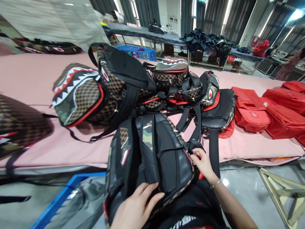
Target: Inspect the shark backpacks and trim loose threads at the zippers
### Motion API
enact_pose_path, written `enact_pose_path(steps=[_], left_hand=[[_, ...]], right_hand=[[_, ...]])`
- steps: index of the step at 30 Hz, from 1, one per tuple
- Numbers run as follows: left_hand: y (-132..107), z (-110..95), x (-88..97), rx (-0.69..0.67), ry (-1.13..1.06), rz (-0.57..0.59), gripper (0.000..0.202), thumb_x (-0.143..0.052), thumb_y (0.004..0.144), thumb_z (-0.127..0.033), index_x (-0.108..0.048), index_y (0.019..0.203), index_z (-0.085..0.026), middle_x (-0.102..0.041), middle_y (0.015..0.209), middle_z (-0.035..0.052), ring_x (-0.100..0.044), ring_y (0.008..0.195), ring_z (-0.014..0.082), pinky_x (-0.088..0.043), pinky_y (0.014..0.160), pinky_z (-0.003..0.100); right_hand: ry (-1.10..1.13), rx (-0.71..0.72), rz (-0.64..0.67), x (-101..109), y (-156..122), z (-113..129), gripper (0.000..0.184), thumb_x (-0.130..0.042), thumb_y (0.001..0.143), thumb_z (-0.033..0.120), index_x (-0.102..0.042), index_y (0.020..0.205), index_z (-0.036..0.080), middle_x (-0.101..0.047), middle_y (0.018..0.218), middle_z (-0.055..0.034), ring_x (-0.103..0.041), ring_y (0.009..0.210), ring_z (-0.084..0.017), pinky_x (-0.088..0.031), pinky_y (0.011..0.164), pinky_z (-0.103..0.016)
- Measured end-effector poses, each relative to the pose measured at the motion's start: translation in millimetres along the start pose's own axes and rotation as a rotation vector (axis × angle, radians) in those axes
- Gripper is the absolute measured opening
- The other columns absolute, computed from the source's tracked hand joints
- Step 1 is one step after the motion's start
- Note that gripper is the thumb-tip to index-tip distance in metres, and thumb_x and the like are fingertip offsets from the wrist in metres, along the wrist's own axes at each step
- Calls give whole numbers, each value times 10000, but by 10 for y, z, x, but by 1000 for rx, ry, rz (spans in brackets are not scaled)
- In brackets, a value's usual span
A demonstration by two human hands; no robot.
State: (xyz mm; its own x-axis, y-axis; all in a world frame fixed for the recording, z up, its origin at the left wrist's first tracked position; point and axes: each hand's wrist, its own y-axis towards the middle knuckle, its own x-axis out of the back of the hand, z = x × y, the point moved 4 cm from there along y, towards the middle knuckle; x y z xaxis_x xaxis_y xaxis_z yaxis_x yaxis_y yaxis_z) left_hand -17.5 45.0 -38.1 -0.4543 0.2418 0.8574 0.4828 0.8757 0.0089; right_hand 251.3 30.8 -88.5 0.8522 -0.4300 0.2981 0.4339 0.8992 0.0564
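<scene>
A black backpack [170, 156] with brown check and camouflage patches lies across my lap and the table edge, its back panel and shoulder straps facing up. My left hand [138, 206] rests on the near part of the back panel, thumb and fingers apart, the fingertips touching it beside a strap. At the right-hand edge of the backpack, by a bunched black strap, my right hand [202, 162] is closed in a pinch. The small part between those fingertips is hard to make out. A bit of red lining shows under this hand.
Several shark-mouth check backpacks [89, 98] are heaped on the pink-covered table [78, 151]. Red bags [250, 109] lie at the right. A blue crate [64, 194] stands on the floor at lower left, a cream metal frame [281, 190] at lower right. Another person [288, 66] is far right.
</scene>
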Motion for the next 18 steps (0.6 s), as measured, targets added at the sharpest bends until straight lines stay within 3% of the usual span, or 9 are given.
enact_pose_path(steps=[3, 6, 10, 13, 15, 18], left_hand=[[281, 7, 231, -36, -42, 29, 307, -473, 787, -535, -677, 788, -305, -707, 845, 12, -669, 766, 205, -504, 677, 252], [851, 16, 351, -86, -36, 7, 321, -438, 821, -497, -657, 858, -266, -709, 879, 21, -656, 820, 198, -484, 753, 245], [1870, 62, 228, -75, 125, 41, 288, -442, 861, -324, -585, 1070, -185, -659, 1077, 57, -617, 962, 170, -443, 861, 239], [2505, 126, 123, -37, 240, 6, 295, -476, 860, -251, -544, 1120, -129, -585, 1180, 118, -555, 1068, 210, -414, 932, 364], [2793, 195, 79, 8, 309, 4, 290, -512, 856, -296, -553, 1091, -132, -584, 1141, 107, -556, 1037, 223, -433, 900, 443], [3061, 306, 45, 53, 365, 39, 283, -546, 841, -344, -577, 1038, -143, -600, 1062, 76, -579, 954, 203, -476, 834, 437]], right_hand=[[-14, -28, 50, -107, -116, -44, 334, -636, 724, 323, -631, 1024, 177, -664, 900, -43, -624, 795, -184, -517, 728, -310], [35, -50, 87, -205, -208, -56, 442, -664, 703, 296, -594, 1129, 204, -661, 1051, -54, -637, 918, -207, -531, 806, -351], [41, -68, 94, -276, -279, -38, 420, -646, 716, 268, -605, 1130, 218, -670, 1053, -51, -650, 927, -215, -549, 797, -353], [-6, -34, 78, -288, -313, 11, 404, -625, 728, 241, -616, 1132, 234, -678, 1039, -46, -653, 926, -228, -542, 802, -361], [-36, -8, 90, -277, -314, 46, 413, -627, 718, 213, -624, 1129, 253, -686, 1019, -37, -655, 917, -239, -528, 821, -374], [-49, -18, 149, -217, -245, 92, 340, -641, 695, 193, -667, 1030, 252, -700, 951, -29, -660, 873, -242, -520, 804, -366]])
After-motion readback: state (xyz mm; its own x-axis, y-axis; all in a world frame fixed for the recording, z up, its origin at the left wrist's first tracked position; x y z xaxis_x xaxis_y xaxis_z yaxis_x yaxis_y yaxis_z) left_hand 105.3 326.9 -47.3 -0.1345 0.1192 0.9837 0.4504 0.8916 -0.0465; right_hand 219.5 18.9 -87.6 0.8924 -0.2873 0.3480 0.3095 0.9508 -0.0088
